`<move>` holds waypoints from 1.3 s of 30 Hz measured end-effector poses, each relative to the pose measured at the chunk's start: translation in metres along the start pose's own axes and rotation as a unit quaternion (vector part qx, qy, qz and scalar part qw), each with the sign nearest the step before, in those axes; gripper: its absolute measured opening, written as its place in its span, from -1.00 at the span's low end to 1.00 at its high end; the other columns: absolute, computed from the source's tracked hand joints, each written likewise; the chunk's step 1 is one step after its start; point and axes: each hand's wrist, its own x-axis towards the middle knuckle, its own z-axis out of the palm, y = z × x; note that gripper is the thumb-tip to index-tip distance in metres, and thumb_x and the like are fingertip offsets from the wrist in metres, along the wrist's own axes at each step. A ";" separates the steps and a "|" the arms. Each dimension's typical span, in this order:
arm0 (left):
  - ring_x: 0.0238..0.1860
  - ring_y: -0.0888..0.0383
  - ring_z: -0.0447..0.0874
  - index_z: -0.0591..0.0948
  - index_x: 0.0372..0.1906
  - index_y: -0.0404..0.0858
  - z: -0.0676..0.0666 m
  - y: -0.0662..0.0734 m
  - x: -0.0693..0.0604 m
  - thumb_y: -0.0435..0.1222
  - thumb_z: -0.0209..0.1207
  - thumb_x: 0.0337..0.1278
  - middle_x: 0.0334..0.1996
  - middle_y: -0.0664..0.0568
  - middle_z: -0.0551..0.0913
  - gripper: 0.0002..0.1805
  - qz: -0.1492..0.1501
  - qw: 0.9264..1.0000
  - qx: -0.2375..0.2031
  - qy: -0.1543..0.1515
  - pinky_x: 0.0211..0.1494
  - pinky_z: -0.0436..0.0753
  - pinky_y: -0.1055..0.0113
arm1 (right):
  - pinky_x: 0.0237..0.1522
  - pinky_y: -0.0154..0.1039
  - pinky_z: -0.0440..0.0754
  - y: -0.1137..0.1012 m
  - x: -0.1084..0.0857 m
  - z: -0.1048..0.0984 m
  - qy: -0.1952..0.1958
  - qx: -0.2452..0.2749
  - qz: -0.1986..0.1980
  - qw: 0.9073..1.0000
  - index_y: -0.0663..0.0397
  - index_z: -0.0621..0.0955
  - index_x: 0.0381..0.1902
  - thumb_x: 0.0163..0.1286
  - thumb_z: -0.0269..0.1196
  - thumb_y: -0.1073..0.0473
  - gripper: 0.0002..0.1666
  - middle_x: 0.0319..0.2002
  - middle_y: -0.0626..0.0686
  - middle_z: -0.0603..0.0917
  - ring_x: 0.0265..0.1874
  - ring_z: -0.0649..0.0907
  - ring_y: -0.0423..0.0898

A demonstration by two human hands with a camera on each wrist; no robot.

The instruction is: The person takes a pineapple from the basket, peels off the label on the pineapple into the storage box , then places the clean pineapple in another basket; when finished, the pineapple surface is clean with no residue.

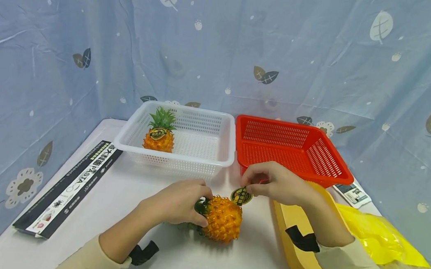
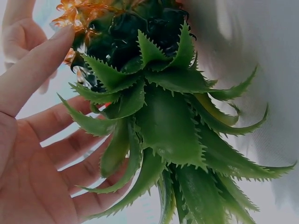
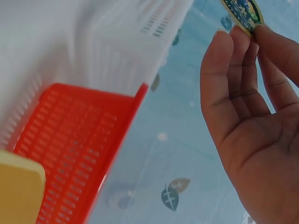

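Observation:
An orange pineapple with spiky skin lies tilted on the white table, its green leaf crown filling the left wrist view. My left hand grips it near the base of the leaves, thumb on one side and fingers behind. Between thumb and fingertips my right hand pinches an oval black-and-gold sticker. In the head view the sticker is at the fruit's upper right edge; whether it still touches the skin I cannot tell. The right wrist view shows the sticker's edge at the fingertips.
A white basket at the back holds another pineapple with a similar sticker. Beside it stands a red basket. To the right are a yellow tray and a yellow bag. A black pasta box lies left.

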 end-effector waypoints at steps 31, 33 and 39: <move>0.12 0.05 0.65 0.69 0.13 -0.16 0.000 0.003 0.001 0.01 0.58 -0.06 0.06 0.08 0.66 -0.37 -0.010 1.000 0.001 -0.003 0.28 0.62 0.06 | -0.25 -0.20 0.70 0.047 -0.041 -0.047 -0.039 0.053 0.025 0.998 0.10 0.69 -0.16 0.44 0.27 0.32 -0.91 -0.33 0.15 0.66 -0.35 0.66 0.06; 0.12 0.05 0.65 0.69 0.13 -0.16 0.000 0.003 0.001 0.01 0.58 -0.06 0.06 0.08 0.66 -0.37 -0.010 1.000 0.001 -0.002 0.27 0.63 0.06 | -0.24 -0.19 0.71 0.051 -0.044 -0.050 -0.042 0.057 0.032 0.997 0.10 0.69 -0.15 0.46 0.26 0.30 -0.91 -0.33 0.15 0.67 -0.35 0.67 0.07; 0.13 0.04 0.65 0.68 0.14 -0.16 -0.001 0.003 0.000 0.01 0.57 -0.05 0.08 0.08 0.66 -0.37 -0.013 1.000 -0.003 -0.004 0.27 0.62 0.05 | -0.20 -0.16 0.73 0.067 -0.051 -0.058 -0.048 0.064 0.050 0.996 0.15 0.67 -0.10 0.47 0.26 0.28 -0.89 -0.24 0.16 0.69 -0.33 0.69 0.08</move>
